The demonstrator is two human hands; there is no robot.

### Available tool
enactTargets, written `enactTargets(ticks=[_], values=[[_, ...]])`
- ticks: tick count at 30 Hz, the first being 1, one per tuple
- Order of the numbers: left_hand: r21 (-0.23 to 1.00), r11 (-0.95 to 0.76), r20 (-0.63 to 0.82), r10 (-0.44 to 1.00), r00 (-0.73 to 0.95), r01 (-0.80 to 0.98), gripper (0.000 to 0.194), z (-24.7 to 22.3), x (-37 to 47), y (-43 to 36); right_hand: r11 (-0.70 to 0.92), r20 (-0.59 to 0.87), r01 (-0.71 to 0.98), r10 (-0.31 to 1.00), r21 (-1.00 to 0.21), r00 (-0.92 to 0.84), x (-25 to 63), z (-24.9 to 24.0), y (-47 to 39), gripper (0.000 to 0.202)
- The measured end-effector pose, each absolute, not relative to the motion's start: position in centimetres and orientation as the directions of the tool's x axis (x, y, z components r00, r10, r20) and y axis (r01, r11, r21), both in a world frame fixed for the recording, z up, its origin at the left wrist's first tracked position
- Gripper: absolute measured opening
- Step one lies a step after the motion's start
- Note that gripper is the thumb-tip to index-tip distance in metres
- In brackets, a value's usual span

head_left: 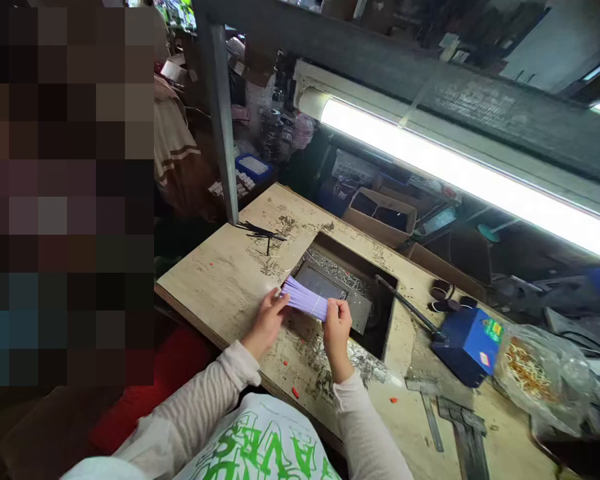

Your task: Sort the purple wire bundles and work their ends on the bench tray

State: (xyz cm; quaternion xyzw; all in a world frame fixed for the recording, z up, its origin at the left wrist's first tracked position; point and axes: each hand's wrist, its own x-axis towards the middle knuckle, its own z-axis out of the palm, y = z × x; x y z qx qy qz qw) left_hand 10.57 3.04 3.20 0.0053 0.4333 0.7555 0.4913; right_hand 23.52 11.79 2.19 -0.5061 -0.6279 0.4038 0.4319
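Observation:
A bundle of thin purple wires (304, 297) stretches between my two hands above the recess in the table. Its left end fans out, and a thin pale band crosses it nearer the right end. My left hand (269, 321) holds the fanned end with thumb and fingers. At the other end, my right hand (338, 327) is closed in a pinch with the fingers curled. Below the bundle, a grey metal plate (363, 313) lies in the recess (391, 333) among small metallic scraps.
Black wires (260, 231) lie at the table's far left. Right of the recess stand a blue box (467, 347) with a dark rod (410, 307) and a clear bag (530, 373) of orange and white pieces. Dark T-shaped metal pieces (467, 433) lie nearer me. A lit tube (430, 160) hangs above.

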Motion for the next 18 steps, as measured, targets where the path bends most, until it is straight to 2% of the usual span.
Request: enactTargets(ticks=[2,4,5,6,8,10,12,15,18], values=[[0.855,-0.114,-0.329,0.635,-0.699,-0.506,0.062,1.6,8.2,1.0,0.254,0.208,0.429,0.966,-0.867,-0.152,24.8,2.7,14.5,0.034],[0.994,-0.015,-0.079,0.584,-0.808,-0.108,0.066,0.0,5.3,-1.5,0.341,0.247,0.559,0.939,-0.755,-0.24,25.6,3.1,17.2,0.034],[0.99,0.067,0.063,0.59,-0.805,0.127,0.064,-0.7,3.9,-2.7,0.385,0.253,0.608,0.921,-0.694,-0.295,25.9,3.2,18.5,0.034],[0.928,0.14,0.197,0.601,-0.774,0.345,0.063,-1.3,2.6,-3.7,0.429,0.252,0.644,0.902,-0.633,-0.352,25.9,3.2,19.7,0.034],[0.741,0.227,0.371,0.646,-0.667,0.632,0.061,-2.0,0.8,-5.0,0.515,0.235,0.689,0.854,-0.51,-0.465,25.5,3.0,21.9,0.034],[0.594,0.272,0.425,0.693,-0.582,0.757,0.059,-2.2,0.0,-5.4,0.592,0.204,0.709,0.803,-0.383,-0.56,24.7,2.6,23.5,0.033],[0.527,0.3,0.419,0.722,-0.55,0.795,0.057,-2.1,0.0,-5.2,0.647,0.156,0.721,0.762,-0.251,-0.629,23.6,2.0,24.8,0.031],[0.505,0.32,0.413,0.726,-0.55,0.802,0.054,-1.8,0.3,-4.8,0.683,0.063,0.727,0.731,-0.071,-0.68,22.1,1.1,25.9,0.032],[0.508,0.32,0.412,0.725,-0.552,0.799,0.05,-1.9,0.3,-4.8,0.701,-0.016,0.711,0.713,0.056,-0.701,20.9,0.3,26.6,0.033]])
